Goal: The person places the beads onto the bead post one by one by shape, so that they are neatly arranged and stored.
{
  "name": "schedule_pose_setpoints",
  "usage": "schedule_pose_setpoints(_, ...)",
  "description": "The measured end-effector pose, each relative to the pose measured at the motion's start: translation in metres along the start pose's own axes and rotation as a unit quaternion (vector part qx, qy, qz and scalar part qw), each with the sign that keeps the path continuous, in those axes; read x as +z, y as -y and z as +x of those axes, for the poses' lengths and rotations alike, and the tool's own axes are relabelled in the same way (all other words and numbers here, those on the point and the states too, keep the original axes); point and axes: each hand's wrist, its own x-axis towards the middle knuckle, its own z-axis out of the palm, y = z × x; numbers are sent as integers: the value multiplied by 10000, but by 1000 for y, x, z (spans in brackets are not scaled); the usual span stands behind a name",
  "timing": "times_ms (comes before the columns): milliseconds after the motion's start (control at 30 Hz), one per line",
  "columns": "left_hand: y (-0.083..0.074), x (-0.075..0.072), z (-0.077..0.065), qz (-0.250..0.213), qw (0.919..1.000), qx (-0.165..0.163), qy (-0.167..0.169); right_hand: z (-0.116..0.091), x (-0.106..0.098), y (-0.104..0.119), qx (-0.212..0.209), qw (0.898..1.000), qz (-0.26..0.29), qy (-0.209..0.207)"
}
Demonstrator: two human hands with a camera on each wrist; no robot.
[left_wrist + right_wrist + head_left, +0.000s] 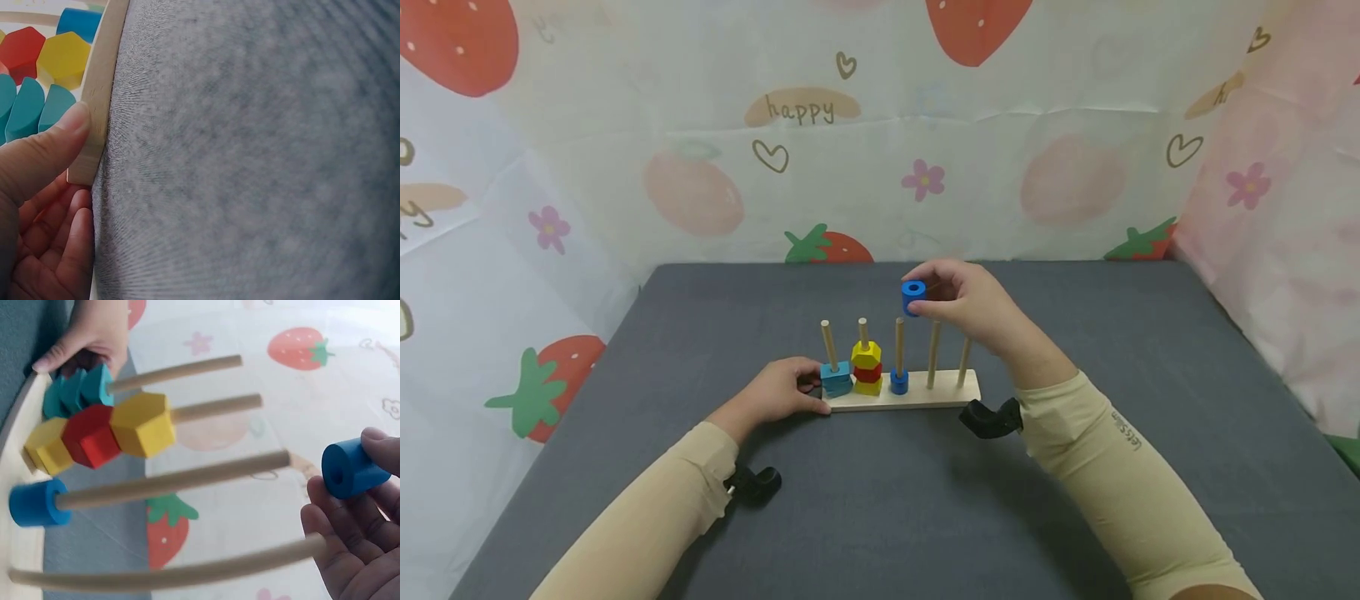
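Note:
My right hand (973, 302) pinches a blue cylinder bead (913, 297) with a hole through it. The bead is apart from the third peg (181, 481), beyond its tip. A matching blue bead (39, 503) sits at the foot of that peg. With thumb and fingers my left hand (781, 388) grips the left end of the wooden base (917, 400). Teal half-round blocks (75, 390) are threaded on the leftmost peg. The second peg bears a yellow hexagon (144, 425), a red one (92, 435) and another yellow one (47, 447).
Two more pegs, the fourth (933, 357) and the rightmost (964, 363), stand bare at the right of the base. Everything rests on a dark grey tabletop (865, 500). A strawberry-print cloth (880, 192) hangs behind and along the sides.

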Motion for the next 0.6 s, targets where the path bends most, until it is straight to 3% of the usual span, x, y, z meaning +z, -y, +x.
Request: schedule_pose_setpoints(600,-1,0,0,-40,10000,-35,-4,4,24,-6,419,9988,123,-238)
